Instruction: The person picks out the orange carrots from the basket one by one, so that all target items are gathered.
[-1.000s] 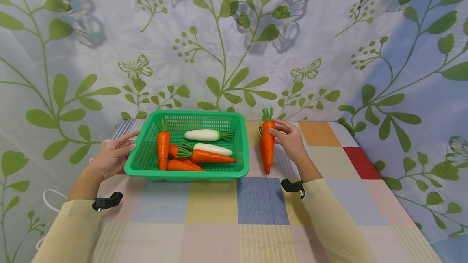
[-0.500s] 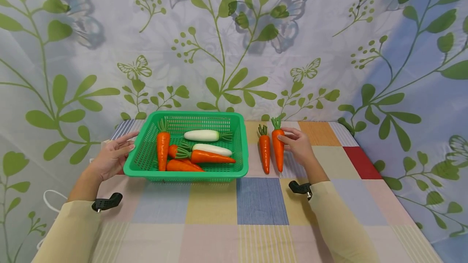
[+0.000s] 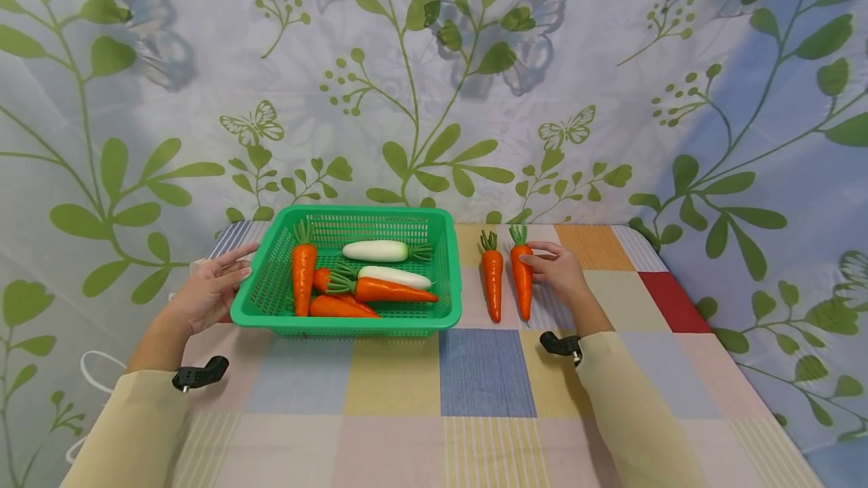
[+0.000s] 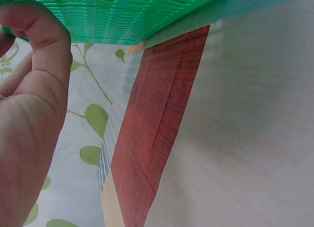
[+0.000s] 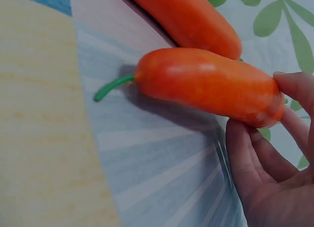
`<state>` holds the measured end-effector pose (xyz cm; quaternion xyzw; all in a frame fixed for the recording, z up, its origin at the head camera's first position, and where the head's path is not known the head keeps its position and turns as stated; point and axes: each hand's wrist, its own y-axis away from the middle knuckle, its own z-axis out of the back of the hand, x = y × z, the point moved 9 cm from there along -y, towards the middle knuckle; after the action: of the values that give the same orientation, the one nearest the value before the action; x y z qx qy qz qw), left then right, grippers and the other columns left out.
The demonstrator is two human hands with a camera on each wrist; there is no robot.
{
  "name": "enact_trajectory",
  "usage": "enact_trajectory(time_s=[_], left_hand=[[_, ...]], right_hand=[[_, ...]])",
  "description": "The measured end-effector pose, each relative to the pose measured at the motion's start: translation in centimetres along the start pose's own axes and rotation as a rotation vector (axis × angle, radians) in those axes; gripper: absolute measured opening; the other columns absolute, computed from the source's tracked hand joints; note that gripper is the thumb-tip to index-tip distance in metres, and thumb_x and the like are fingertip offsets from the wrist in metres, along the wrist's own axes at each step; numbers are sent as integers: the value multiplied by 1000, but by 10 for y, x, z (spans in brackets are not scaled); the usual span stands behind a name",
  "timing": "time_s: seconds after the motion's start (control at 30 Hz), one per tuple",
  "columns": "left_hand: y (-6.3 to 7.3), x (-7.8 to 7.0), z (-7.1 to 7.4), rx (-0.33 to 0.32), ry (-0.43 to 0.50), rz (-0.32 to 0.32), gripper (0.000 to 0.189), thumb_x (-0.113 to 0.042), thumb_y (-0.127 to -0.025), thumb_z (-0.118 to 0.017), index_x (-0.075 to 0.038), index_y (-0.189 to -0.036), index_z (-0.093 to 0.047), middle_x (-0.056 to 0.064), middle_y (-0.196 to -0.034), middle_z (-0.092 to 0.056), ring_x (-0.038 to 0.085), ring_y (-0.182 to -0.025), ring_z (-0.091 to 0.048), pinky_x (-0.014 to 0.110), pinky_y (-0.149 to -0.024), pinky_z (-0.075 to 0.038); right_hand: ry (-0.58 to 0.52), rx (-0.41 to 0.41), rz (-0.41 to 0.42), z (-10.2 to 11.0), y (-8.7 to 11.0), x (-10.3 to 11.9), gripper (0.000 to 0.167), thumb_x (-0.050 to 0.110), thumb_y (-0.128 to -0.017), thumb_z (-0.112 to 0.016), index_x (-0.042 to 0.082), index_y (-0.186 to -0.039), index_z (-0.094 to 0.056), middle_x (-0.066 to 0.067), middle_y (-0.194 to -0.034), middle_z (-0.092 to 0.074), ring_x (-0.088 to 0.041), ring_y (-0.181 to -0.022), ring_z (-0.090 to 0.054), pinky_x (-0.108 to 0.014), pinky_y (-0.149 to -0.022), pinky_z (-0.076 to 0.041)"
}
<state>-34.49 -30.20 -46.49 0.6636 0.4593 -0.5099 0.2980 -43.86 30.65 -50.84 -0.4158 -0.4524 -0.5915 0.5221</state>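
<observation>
My right hand (image 3: pixel 557 272) pinches an orange carrot (image 3: pixel 522 285) near its leafy top, thumb on one side and fingers on the other. In the right wrist view this carrot (image 5: pixel 196 82) lies close over the striped cloth, its tip casting a shadow and showing a thin green stalk. A second carrot (image 3: pixel 493 286) lies just left of it, roughly parallel. My left hand (image 3: pixel 210 288) holds the left rim of a green plastic basket (image 3: pixel 346 321); in the left wrist view its fingers (image 4: pixel 46 38) bend at the basket's edge.
Inside the basket lie several carrots (image 3: pixel 304 281) and two white radishes (image 3: pixel 374 251) with green tops. A patchwork cloth (image 3: pixel 393 375) covers the table. Behind it hangs a leaf-printed curtain (image 3: pixel 434 96). A white cable (image 3: pixel 91 375) loops at the left.
My right hand has moved the carrot to the right and lowered it beside the other carrot, which it overlapped a second ago. The left hand and the basket stay put.
</observation>
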Motion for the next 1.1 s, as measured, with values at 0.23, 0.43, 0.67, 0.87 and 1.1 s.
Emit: enact_trajectory(time_s=[0.23,0.43,0.67,0.87,1.1], left_hand=[[0,-1,0,-7,-6,7,54,1,-108,-42,-11,-160,-29,4,-120,-70,15,-105,-73,31,-89,-62],[-1,-3,0,-2,-7,15,53,1,-108,-42,-13,-159,-33,4,-121,-69,14,-106,-73,31,-89,-62],[-1,-4,3,-20,-1,20,55,2,-108,-43,-12,-160,-33,4,-119,-70,15,-104,-73,31,-88,-62],[-2,-4,4,-28,0,23,56,2,-108,-41,-10,-161,-28,5,-120,-69,15,-103,-73,31,-88,-62],[-2,-6,4,-26,-11,27,57,2,-108,-42,-9,-161,-26,5,-119,-69,15,-103,-73,31,-87,-62]], right_hand=[[-25,49,-63,-6,6,13,55,18,-94,-76,1,-143,-57,-24,-136,-59,-11,-82,-72,-30,-78,-64],[-1,53,-78,-6,1,9,57,20,-94,-76,2,-144,-56,-26,-141,-56,-9,-81,-71,-30,-80,-64],[44,47,-56,-6,-8,0,60,27,-93,-78,4,-144,-57,-24,-138,-58,-9,-84,-71,-27,-80,-63],[128,50,-46,-7,-6,4,57,30,-94,-76,4,-142,-58,-25,-142,-57,-14,-91,-71,-29,-84,-63],[206,55,-47,-7,-7,5,57,32,-94,-77,4,-141,-59,-25,-140,-61,-20,-98,-72,-31,-87,-62]])
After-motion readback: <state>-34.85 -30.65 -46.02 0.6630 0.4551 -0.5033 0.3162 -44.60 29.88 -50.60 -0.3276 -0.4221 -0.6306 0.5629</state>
